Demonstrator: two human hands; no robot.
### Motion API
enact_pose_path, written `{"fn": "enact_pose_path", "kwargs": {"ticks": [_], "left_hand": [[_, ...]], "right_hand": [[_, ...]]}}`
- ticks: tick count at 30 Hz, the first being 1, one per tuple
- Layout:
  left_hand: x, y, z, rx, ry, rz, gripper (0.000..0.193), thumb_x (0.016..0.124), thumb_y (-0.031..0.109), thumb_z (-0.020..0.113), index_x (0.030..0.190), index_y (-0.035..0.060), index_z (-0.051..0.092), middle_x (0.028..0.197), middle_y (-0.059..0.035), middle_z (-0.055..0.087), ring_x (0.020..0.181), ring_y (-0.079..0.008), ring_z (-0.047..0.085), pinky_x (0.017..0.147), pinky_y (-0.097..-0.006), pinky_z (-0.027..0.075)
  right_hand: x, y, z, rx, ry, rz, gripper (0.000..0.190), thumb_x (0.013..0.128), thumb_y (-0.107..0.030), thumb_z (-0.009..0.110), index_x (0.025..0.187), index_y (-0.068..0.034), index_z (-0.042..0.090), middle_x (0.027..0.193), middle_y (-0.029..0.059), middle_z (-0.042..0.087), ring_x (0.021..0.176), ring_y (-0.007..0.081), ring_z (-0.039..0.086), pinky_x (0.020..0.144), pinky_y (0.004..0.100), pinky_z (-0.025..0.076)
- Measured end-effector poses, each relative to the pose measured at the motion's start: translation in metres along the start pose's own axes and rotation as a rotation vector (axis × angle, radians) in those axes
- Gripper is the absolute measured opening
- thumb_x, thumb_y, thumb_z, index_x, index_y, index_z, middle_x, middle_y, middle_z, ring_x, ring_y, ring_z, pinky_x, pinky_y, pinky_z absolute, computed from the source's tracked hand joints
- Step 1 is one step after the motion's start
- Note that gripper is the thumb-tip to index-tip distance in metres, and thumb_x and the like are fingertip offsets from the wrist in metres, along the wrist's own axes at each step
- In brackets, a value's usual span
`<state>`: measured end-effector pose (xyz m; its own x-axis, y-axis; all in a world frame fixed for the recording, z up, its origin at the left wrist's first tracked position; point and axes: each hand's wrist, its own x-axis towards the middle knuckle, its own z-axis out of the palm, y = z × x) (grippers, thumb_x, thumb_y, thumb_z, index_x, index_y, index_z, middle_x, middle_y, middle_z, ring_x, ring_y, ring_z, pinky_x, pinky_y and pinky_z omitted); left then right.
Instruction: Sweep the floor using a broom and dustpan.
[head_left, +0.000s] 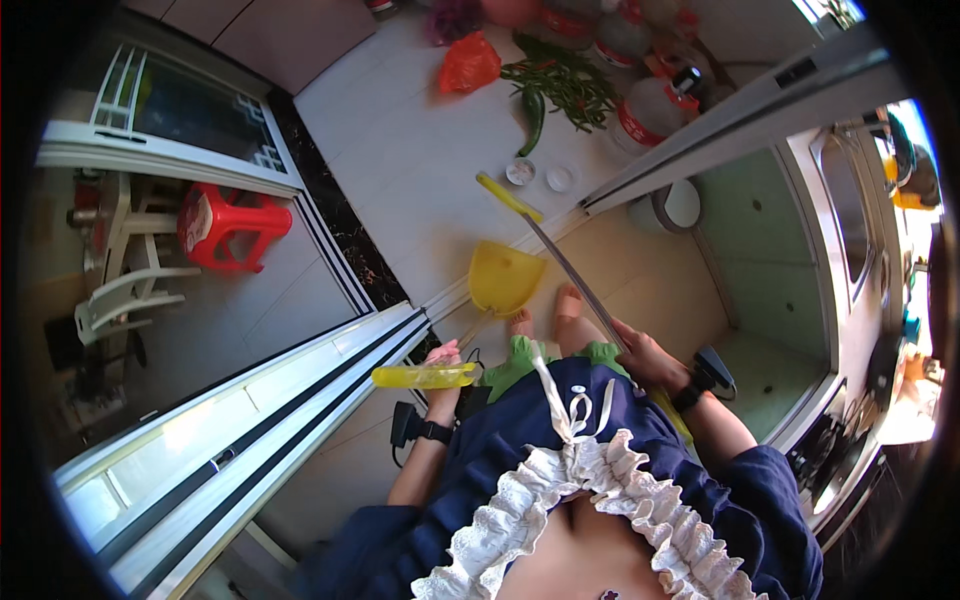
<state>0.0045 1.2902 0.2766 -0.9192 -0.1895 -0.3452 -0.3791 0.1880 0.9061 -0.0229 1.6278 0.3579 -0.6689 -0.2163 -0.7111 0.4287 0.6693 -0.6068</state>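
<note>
My right hand (649, 356) grips the metal pole (574, 274) of a long-handled floor sweeper. Its narrow yellow head (508, 196) points away from me over the pale tiles, and its yellow grip (670, 415) passes behind my right wrist. On my left side, my left hand (442, 391) is closed around the upper handle of a dustpan, below its yellow grip (412, 376); some fingers are hidden. The yellow dustpan's pan (507, 277) lies at the door track, just ahead of my feet. Two small round containers (520, 171) sit beyond the sweeper head, one with pale contents.
Green chili peppers (562, 82), a larger green pepper (532, 120), a red plastic bag (469, 64) and large plastic bottles (649, 112) lie ahead. Sliding door frames (300, 405) flank me. A red stool (232, 225) stands left, a white bin (679, 204) right.
</note>
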Motion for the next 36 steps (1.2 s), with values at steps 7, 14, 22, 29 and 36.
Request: {"fn": "enact_pose_path", "kwargs": {"ticks": [7,14,22,29,36], "left_hand": [[0.005,-0.003,-0.032,0.011,0.289,-0.120,0.013,0.072,0.004,0.054,0.084,-0.0017,0.054,0.095,-0.0113,0.057,0.080,-0.0159,0.053,0.073,-0.0240,0.041],[0.034,0.082,-0.021,0.055,0.483,-0.414,0.014,0.078,0.006,0.050,0.090,-0.0013,0.051,0.093,-0.0088,0.056,0.078,-0.0118,0.052,0.072,-0.0218,0.041],[0.054,0.054,-0.005,0.304,0.767,-0.033,0.011,0.074,0.002,0.054,0.084,0.0007,0.051,0.089,-0.0109,0.057,0.075,-0.0162,0.055,0.069,-0.0249,0.044],[0.107,0.086,-0.014,0.170,0.808,-0.224,0.008,0.074,0.001,0.054,0.081,0.0011,0.050,0.088,-0.0144,0.056,0.082,-0.0223,0.054,0.079,-0.0335,0.041],[0.061,-0.001,-0.028,-0.154,0.943,-0.377,0.010,0.073,0.001,0.056,0.081,0.0003,0.051,0.088,-0.0126,0.057,0.082,-0.0206,0.054,0.078,-0.0308,0.042]], "right_hand": [[0.142,-0.060,-0.038,0.322,0.002,0.010,0.062,0.068,-0.005,0.049,0.126,-0.009,0.029,0.057,0.0021,0.047,0.040,0.0084,0.043,0.038,0.0239,0.039],[0.375,-0.092,-0.072,0.158,0.147,0.179,0.057,0.069,-0.003,0.044,0.124,-0.008,0.031,0.056,0.0078,0.050,0.041,0.0160,0.050,0.036,0.0287,0.042],[0.444,-0.164,-0.049,-0.380,-0.166,0.090,0.070,0.065,-0.008,0.052,0.126,0.000,0.019,0.075,0.0225,0.057,0.069,0.0315,0.059,0.054,0.0373,0.047],[0.393,-0.194,-0.067,0.289,-0.233,0.123,0.053,0.067,-0.002,0.049,0.118,-0.009,0.041,0.068,0.0045,0.051,0.050,0.0130,0.049,0.037,0.0258,0.040],[0.437,-0.196,-0.127,-0.032,-0.207,0.084,0.062,0.068,-0.005,0.052,0.125,-0.008,0.030,0.054,0.0064,0.050,0.040,0.0130,0.048,0.036,0.0276,0.041]]}}
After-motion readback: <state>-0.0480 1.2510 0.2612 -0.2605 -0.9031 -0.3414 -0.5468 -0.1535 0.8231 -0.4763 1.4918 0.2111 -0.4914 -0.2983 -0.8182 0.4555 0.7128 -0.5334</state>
